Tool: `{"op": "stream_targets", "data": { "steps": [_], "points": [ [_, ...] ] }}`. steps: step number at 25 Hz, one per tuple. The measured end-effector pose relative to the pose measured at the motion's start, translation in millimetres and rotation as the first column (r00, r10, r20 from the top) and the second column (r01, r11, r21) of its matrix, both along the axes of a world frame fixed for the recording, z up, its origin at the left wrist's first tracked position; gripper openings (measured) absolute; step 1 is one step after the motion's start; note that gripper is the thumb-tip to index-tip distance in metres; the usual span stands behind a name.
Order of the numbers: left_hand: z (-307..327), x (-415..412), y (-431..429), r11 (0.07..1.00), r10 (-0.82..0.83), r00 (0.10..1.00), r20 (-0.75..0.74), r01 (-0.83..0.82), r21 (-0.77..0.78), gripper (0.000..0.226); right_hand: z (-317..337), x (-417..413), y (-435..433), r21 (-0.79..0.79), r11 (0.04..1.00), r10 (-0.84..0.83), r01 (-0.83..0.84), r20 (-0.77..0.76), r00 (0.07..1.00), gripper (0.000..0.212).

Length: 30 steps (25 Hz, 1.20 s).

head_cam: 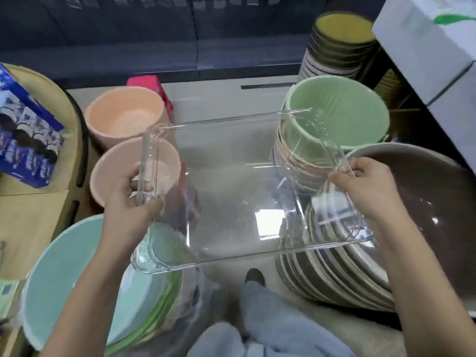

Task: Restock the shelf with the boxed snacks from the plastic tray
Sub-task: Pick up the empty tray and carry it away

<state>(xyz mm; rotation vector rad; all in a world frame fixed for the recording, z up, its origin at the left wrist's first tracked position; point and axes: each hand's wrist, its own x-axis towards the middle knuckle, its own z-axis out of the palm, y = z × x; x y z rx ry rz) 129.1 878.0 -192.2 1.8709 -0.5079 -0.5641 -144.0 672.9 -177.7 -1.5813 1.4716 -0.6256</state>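
A clear plastic tray [231,243] hangs in mid-air in front of me, with nothing inside it. My left hand [128,202] grips its left rim and my right hand [365,191] grips its right rim. Blue boxed snacks [25,140] lie at the far left on a tan surface. A dark shelf [180,47] runs across the top of the view, its lower tier bare.
Stacks of bowls crowd the floor: peach bowls [123,117], a green bowl stack [340,119], a teal basin [72,279], brown striped basins [425,202] and a tall stack of dark plates [340,45]. A pink box [152,83] and white cartons [432,42] stand nearby.
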Motion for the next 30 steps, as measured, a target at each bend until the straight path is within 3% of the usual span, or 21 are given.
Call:
{"op": "stream_targets", "data": {
  "steps": [10,19,25,30],
  "points": [
    [5.7,64.8,-168.7,0.995,-0.098,0.995,-0.028,0.097,-0.007,0.063,6.4,42.6,-136.3,0.019,0.992,-0.127,0.126,0.071,0.989,0.008],
    [8.3,184.0,-351.7,0.966,-0.258,0.964,-0.057,0.257,-0.034,0.067,6.3,131.7,-260.0,0.032,0.954,-0.300,0.298,0.123,0.946,0.008],
    [42.1,231.5,-468.4,0.900,-0.435,0.900,-0.037,0.433,-0.049,0.063,31.9,154.5,-308.8,-0.014,0.906,-0.417,0.424,0.150,0.897,0.012],
    [66.7,230.1,-551.4,0.779,-0.621,0.784,-0.008,0.616,-0.121,0.063,58.4,139.4,-331.2,-0.066,0.872,-0.475,0.484,0.114,0.872,0.015]
  ]
}}
